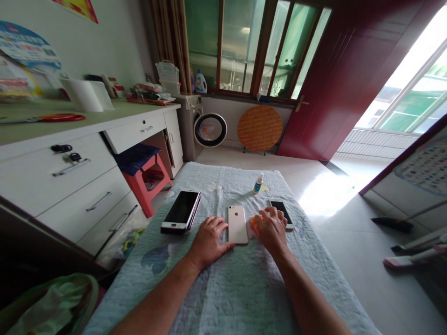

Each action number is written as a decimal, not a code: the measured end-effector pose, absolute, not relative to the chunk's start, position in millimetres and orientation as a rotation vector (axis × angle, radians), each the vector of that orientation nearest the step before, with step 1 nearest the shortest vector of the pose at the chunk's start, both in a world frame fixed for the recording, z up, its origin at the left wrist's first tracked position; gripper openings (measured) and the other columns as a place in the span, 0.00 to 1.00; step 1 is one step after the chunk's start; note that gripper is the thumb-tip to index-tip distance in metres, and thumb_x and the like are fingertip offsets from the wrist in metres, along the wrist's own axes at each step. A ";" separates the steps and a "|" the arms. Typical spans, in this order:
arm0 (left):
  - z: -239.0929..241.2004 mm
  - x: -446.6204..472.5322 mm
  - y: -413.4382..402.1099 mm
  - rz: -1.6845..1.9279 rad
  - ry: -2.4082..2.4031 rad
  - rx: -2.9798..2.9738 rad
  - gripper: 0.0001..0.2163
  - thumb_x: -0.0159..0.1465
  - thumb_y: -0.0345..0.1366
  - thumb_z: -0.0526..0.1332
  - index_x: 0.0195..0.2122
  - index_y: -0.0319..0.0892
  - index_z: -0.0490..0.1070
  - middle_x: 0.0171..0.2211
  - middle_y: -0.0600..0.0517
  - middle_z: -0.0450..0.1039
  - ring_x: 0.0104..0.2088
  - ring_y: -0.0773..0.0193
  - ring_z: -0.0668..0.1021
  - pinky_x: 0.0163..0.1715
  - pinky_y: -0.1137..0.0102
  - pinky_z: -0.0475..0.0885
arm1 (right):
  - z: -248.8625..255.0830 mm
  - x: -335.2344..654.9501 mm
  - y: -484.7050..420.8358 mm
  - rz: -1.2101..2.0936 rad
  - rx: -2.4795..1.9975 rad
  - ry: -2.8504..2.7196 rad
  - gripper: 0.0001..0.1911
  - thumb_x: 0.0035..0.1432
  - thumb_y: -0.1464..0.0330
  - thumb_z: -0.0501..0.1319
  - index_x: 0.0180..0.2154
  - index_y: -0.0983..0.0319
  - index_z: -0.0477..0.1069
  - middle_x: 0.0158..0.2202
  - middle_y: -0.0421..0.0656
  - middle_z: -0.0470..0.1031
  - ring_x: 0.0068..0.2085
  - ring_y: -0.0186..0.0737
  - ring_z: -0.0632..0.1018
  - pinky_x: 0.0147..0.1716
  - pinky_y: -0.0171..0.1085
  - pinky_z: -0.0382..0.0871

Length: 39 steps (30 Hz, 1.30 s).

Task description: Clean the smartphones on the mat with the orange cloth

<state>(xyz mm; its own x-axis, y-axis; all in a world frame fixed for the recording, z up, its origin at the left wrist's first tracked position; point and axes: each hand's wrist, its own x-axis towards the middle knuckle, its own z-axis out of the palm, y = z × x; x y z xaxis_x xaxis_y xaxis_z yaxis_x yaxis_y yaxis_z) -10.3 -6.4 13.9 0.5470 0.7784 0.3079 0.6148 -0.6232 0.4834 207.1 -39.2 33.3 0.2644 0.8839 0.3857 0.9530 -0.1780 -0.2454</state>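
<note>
Phones: one pale gold phone (pixel 237 230) lies back up at the middle of the blue cover (pixel 240 298), between the hands; one stack (pixel 180 207) of at least two at left, top screen up; one white phone (pixel 287 214) at right, screen up, partly behind the right hand.
Left hand: one (pixel 210 239), loosely spread, not clenched, fingers and thumb against the gold phone's left side and near corner.
Right hand: one (pixel 272 230), fingers bent over one orange item (pixel 255 224); cannot tell whether it is gripped.
Small bottle: one (pixel 258 184), upright, far right on the cover; contents unclear.
Bin: one (pixel 95 293), near left, crumpled whitish plastic inside.
Clear box: one (pixel 168 74), far left; contents unclear.
</note>
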 end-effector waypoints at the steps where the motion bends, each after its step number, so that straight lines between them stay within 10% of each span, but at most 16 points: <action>1: 15.0 -9.9 -6.7 0.722 1.150 2.468 0.21 0.53 0.47 0.69 0.45 0.43 0.73 0.46 0.46 0.71 0.48 0.51 0.70 0.50 0.58 0.66 | 35.0 204.7 -40.1 -0.253 -2.086 -1.646 0.12 0.61 0.63 0.56 0.38 0.59 0.76 0.47 0.48 0.69 0.46 0.49 0.65 0.41 0.43 0.57; 39: 23.8 1.7 -22.3 0.710 1.123 2.402 0.12 0.64 0.46 0.59 0.41 0.45 0.70 0.38 0.50 0.73 0.39 0.56 0.75 0.40 0.65 0.69 | 28.3 154.2 -42.1 1.089 -1.403 -1.226 0.11 0.56 0.63 0.54 0.34 0.60 0.72 0.25 0.39 0.72 0.21 0.33 0.70 0.18 0.30 0.64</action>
